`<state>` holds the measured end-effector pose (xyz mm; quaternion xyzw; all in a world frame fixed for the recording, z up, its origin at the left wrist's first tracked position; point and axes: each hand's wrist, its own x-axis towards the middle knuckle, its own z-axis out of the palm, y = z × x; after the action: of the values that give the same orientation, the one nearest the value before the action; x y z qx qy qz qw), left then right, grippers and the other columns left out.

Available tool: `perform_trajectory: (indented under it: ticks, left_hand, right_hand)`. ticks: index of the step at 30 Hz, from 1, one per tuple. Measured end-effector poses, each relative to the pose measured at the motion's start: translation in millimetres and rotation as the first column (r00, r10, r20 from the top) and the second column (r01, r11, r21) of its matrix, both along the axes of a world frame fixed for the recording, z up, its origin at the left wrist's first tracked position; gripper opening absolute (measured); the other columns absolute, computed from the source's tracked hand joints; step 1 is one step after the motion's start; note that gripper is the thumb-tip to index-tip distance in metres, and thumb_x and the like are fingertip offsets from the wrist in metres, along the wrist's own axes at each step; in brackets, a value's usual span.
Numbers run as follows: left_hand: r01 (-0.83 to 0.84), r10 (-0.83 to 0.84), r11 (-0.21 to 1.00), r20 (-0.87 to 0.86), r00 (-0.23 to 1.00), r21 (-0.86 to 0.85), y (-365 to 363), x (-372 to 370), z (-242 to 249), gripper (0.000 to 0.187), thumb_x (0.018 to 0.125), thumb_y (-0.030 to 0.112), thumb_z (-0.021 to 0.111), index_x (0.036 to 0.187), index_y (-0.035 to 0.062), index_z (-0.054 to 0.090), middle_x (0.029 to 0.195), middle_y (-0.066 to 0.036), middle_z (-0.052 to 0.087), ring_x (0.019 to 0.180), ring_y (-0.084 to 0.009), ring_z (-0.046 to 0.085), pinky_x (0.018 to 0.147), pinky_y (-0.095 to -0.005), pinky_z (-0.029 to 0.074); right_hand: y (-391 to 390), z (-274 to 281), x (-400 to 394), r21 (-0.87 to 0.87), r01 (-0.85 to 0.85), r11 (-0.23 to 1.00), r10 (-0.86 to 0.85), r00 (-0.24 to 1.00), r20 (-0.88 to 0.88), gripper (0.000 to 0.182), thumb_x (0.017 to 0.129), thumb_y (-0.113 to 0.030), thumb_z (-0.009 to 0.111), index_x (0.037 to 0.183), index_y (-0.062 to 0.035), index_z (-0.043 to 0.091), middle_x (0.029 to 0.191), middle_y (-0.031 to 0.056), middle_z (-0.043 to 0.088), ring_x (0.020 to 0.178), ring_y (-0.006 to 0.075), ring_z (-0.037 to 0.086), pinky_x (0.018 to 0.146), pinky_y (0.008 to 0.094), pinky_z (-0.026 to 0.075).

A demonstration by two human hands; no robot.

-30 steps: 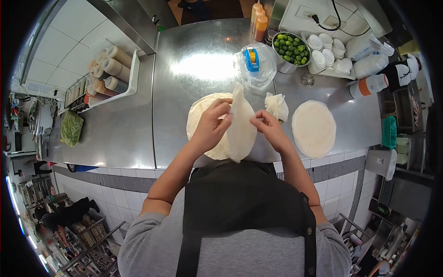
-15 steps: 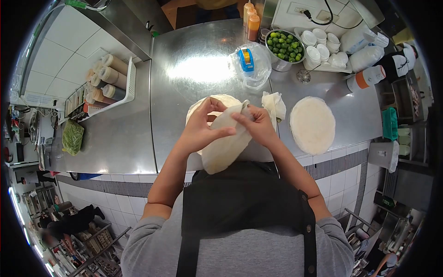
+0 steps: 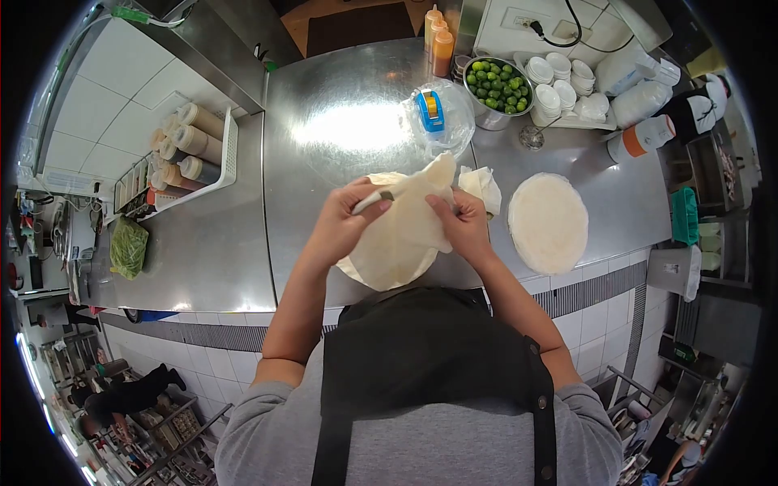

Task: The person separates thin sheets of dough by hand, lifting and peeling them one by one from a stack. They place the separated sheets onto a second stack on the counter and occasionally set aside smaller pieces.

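Note:
A thin, pale round dough wrapper (image 3: pixel 405 223) is raised between my two hands, its upper edge folded and standing up. My left hand (image 3: pixel 344 220) pinches its left edge, where a small dark patch shows by the thumb. On the other side, my right hand (image 3: pixel 463 227) grips the sheet between thumb and fingers. Beneath it, more pale round sheet (image 3: pixel 350 269) lies on the steel counter, mostly covered. A crumpled whitish cloth or sheet (image 3: pixel 481 188) sits just beyond my right hand. Farther right lies a round stack of wrappers (image 3: pixel 548 223).
A blue tape dispenser (image 3: pixel 430 112) rests on a clear plastic bag (image 3: pixel 460 130). Behind are a bowl of green limes (image 3: pixel 497 85), sauce bottles (image 3: pixel 442 53) and stacked white cups (image 3: pixel 559 65). A white basket of bottles (image 3: pixel 230 154) and a bagged green bundle (image 3: pixel 129 247) stand left.
The dough wrapper has been spread wider and turned upward, from a hanging fold to a more open sheet. My left hand has shifted slightly to the left.

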<state>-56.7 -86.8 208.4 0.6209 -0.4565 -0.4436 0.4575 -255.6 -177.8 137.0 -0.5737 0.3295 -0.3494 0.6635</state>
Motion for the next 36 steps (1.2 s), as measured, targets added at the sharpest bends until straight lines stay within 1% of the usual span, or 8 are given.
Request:
perform_trajectory:
  ticks: [4,10,17,19,22,28,31,36]
  left_hand:
    - [0.135,-0.137,0.988,-0.029,0.99,-0.069,1.5,-8.5,-4.6,0.029,0.095,0.007,0.064,0.122,0.0025,0.069,0.096,-0.003,0.055,0.092,-0.0123,0.053,0.083,-0.0277,0.046]
    - [0.217,-0.203,0.969,0.118,0.972,-0.118,3.6,-0.1,3.8,0.021,0.094,0.008,0.066,0.112,0.0001,0.072,0.09,0.0,0.054,0.086,-0.0095,0.051,0.075,-0.025,0.042]
    - [-0.318,0.317,0.947,-0.306,0.898,0.049,3.4,18.1,-19.6,0.015,0.093,0.013,0.068,0.098,0.0,0.073,0.082,-0.002,0.058,0.079,-0.0113,0.056,0.068,-0.0267,0.045]
    - [-0.1,0.094,0.995,0.247,0.964,0.012,3.6,27.5,-26.7,0.022,0.086,0.017,0.076,0.103,0.0021,0.074,0.085,-0.005,0.065,0.08,-0.0154,0.063,0.068,-0.0298,0.049]
    - [-0.063,0.079,0.997,0.497,0.864,-0.05,1.1,5.6,-11.9,0.033,0.079,0.015,0.083,0.107,0.0014,0.073,0.087,-0.004,0.068,0.083,-0.0135,0.065,0.077,-0.0274,0.051]
    - [-0.028,0.025,1.0,0.318,0.948,0.006,-8.7,10.0,-13.3,0.026,0.079,0.012,0.082,0.101,-0.0003,0.074,0.09,-0.007,0.073,0.083,-0.0139,0.069,0.074,-0.0296,0.054]
    - [-0.042,0.042,0.999,0.014,0.999,0.014,-5.8,28.4,-15.0,0.02,0.084,0.01,0.077,0.1,-0.0015,0.074,0.087,-0.006,0.074,0.079,-0.0114,0.069,0.069,-0.0286,0.055]
    - [-0.017,0.016,0.999,0.016,1.0,0.038,-5.9,23.1,-17.2,0.021,0.086,0.009,0.075,0.103,-0.0031,0.073,0.087,-0.007,0.074,0.078,-0.0097,0.066,0.071,-0.028,0.054]
  right_hand:
    - [0.1,6.6,13.8,-0.121,0.203,0.972,-0.188,0.974,0.129,0.017,0.084,-0.014,0.079,0.081,-0.0017,0.069,0.077,-0.0024,0.062,0.075,0.0072,0.057,0.069,0.0265,0.047]
    - [-14.4,26.5,4.9,-0.336,-0.15,0.93,0.109,0.984,-0.138,0.03,0.084,-0.008,0.078,0.068,-0.002,0.054,0.079,-0.0017,0.058,0.073,0.007,0.056,0.068,0.0236,0.045]
    - [-14.0,5.3,11.8,-0.099,0.058,0.993,-0.048,0.993,0.104,0.012,0.089,-0.01,0.072,0.083,-0.0003,0.076,0.1,0.0105,0.07,0.084,0.014,0.064,0.074,0.0276,0.049]
    - [-5.5,8.0,15.9,-0.19,0.09,0.978,-0.064,0.989,0.137,0.012,0.09,-0.01,0.071,0.087,-0.0005,0.077,0.102,0.0113,0.07,0.086,0.0152,0.066,0.077,0.0277,0.05]
    - [4.8,12.3,20.3,-0.348,-0.011,0.937,0.007,1.0,-0.014,0.012,0.09,-0.01,0.071,0.09,0.0005,0.077,0.107,0.0122,0.07,0.092,0.0182,0.068,0.082,0.03,0.051]
    - [-4.7,18.7,11.3,-0.398,-0.155,0.904,0.151,0.988,-0.041,0.014,0.09,-0.009,0.071,0.093,0.003,0.076,0.108,0.0135,0.071,0.088,0.0192,0.07,0.078,0.0304,0.055]
    - [-17.7,15.2,-10.7,0.21,-0.189,0.959,0.153,0.973,0.173,0.013,0.092,-0.005,0.068,0.098,0.004,0.076,0.105,0.0088,0.07,0.083,0.0116,0.068,0.069,0.0246,0.056]
    - [-6.1,-24.4,-13.3,0.164,-0.023,0.986,0.007,0.995,0.098,0.01,0.087,-0.005,0.073,0.093,0.0023,0.07,0.101,0.0068,0.069,0.089,0.0125,0.066,0.078,0.0275,0.055]
